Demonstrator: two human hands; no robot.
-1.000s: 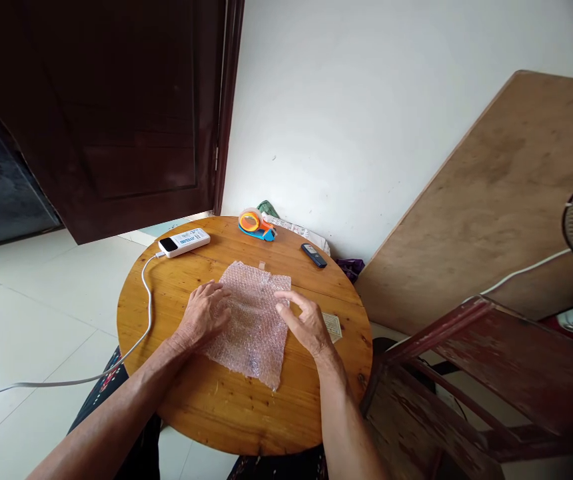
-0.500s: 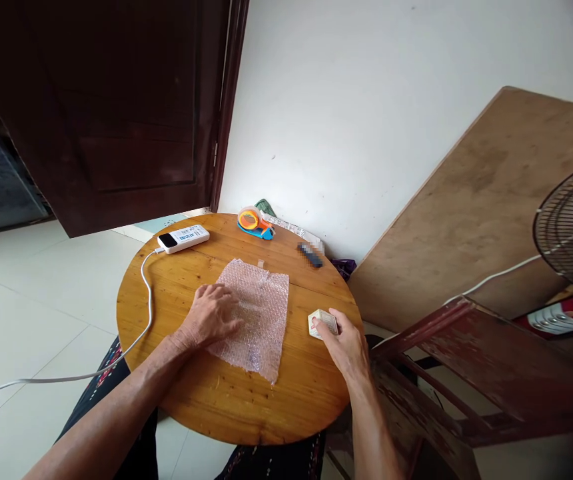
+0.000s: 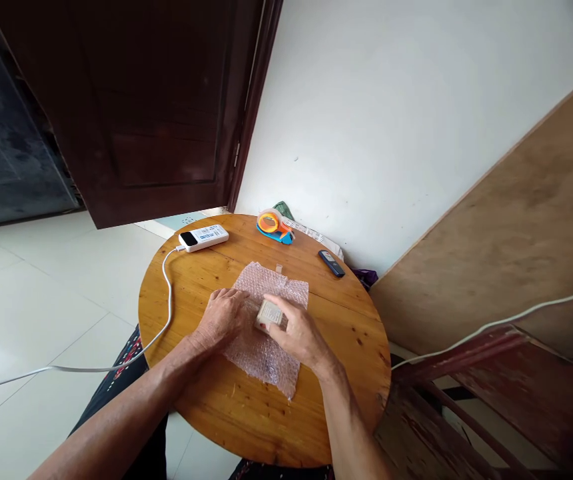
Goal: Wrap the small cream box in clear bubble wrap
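Observation:
A sheet of bubble wrap (image 3: 261,360) lies flat on the round wooden table (image 3: 256,427). My left hand (image 3: 222,320) rests on its left side, palm down with the fingers stretched out. Over the middle of the sheet, my right hand (image 3: 302,333) grips a small pale box with printing on it (image 3: 269,313), thumb on the near side and fingers on the far side. Whether the box touches the wrap, I cannot tell.
Toward the back stand an orange and blue tape dispenser (image 3: 274,227) and a dark handheld device (image 3: 331,263). A white power bank (image 3: 204,238) sits at the back left, its white cable (image 3: 169,293) running off the table's left edge. A wall rises behind.
My right hand has carried the small box left, from the bare wood onto or over the bubble wrap. My left hand has stayed on the wrap. The view has turned slightly left.

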